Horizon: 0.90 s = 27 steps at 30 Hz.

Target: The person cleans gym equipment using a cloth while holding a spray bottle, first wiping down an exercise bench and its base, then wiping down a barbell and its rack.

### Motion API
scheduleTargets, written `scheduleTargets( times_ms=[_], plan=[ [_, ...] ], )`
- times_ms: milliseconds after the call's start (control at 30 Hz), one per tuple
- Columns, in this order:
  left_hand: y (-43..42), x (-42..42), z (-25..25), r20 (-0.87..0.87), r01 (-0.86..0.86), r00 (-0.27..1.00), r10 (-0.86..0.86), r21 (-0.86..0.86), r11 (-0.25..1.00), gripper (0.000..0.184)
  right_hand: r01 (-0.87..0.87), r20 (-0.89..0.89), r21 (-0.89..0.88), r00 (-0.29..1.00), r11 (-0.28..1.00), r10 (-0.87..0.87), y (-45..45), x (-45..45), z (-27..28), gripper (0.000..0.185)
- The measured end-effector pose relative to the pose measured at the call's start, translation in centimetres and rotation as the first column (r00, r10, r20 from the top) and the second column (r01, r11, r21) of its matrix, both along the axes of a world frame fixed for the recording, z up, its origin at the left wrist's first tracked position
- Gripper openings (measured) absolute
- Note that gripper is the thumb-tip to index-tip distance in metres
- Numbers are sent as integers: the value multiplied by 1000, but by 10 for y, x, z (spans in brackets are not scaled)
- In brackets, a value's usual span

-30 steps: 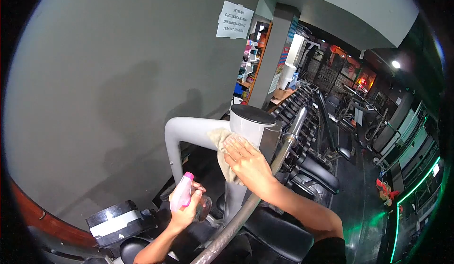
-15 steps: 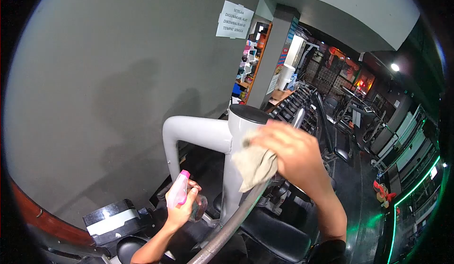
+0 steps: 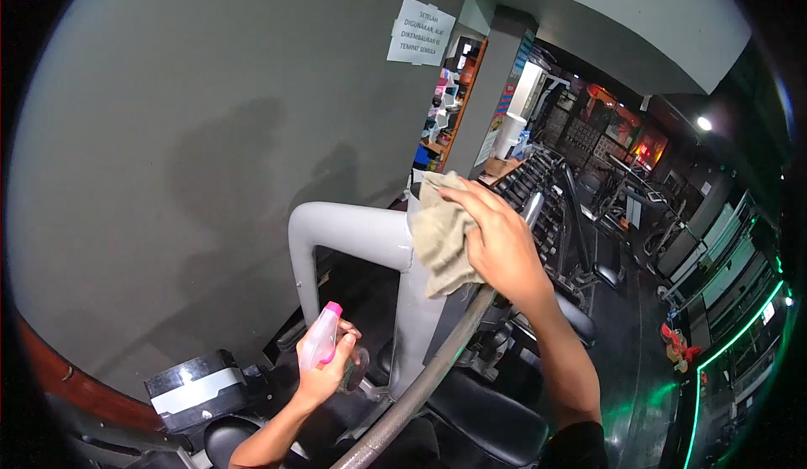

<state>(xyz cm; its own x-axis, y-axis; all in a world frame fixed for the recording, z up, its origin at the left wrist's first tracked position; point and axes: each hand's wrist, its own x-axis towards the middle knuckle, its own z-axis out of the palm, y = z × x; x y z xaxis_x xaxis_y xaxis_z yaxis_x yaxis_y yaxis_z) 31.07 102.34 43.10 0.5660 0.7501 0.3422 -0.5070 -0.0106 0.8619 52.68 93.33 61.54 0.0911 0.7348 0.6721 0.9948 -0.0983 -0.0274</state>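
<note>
My right hand (image 3: 504, 246) presses a beige cloth (image 3: 444, 238) onto the top of a grey metal post (image 3: 412, 334), part of a gym machine. The cloth drapes over the post's upper end and hides most of its black cap. Lower and to the left, my left hand (image 3: 324, 368) is wrapped round a spray bottle (image 3: 322, 339) with a pink and white head. Its clear body shows beside the fingers, apart from the post. A knurled metal bar (image 3: 412, 393) slants up past the post, just below my right hand.
A bent grey tube (image 3: 353, 229) joins the post from the left, by a dark wall (image 3: 168, 133) with a paper sign (image 3: 421, 32). A black padded seat (image 3: 492, 418) lies below. Dumbbells on a rack (image 3: 525, 183) stand behind; a black box (image 3: 197, 391) is lower left.
My right hand has moved up and slightly left with the cloth, from the post's side onto its top, covering the black cap. My left hand holds the bottle in nearly the same place.
</note>
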Motion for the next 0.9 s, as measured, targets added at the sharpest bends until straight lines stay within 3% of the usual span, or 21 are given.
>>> scheduleTargets(
  times_ms=[133,267,333,367,467,533,600,700,800,833,900],
  plan=[
    [-3,3,3,-5,35,999,-35,21,999,14,-177,-158,-154,976,972,152,43,14,12,42],
    [-5,4,4,28,35,999,-35,8,999,14,-172,-239,-340,967,924,92,91,25,24,41],
    [-5,2,3,25,24,999,-24,0,1000,13,-95,-237,-525,971,846,-39,97,21,31,42],
    [-4,1,3,23,29,999,-29,9,1000,13,-119,-199,-529,980,840,13,90,22,36,46],
    [-2,-2,-1,16,5,1000,-5,-11,1000,13,-198,-190,-506,975,839,115,52,30,51,52],
    [0,-3,-3,-2,-16,1000,16,11,1000,13,-171,-219,-511,974,842,65,18,31,56,54],
    [0,-2,-4,-8,-20,1000,20,4,1000,13,-297,-173,-277,951,914,257,-17,30,42,58],
    [0,1,-5,11,-4,1000,4,-11,1000,13,-135,-265,-71,958,988,111,-51,9,5,65],
    [-3,3,-6,-15,-3,1000,3,18,1000,13,-17,-95,79,995,997,24,-61,-4,-46,61],
    [-4,4,-6,-4,8,1000,-8,7,1000,13,75,-27,54,997,996,-74,-62,-8,-61,55],
    [-4,3,-4,3,21,1000,-21,3,1000,13,113,25,-5,993,994,-113,-71,-17,-72,53]
  ],
)
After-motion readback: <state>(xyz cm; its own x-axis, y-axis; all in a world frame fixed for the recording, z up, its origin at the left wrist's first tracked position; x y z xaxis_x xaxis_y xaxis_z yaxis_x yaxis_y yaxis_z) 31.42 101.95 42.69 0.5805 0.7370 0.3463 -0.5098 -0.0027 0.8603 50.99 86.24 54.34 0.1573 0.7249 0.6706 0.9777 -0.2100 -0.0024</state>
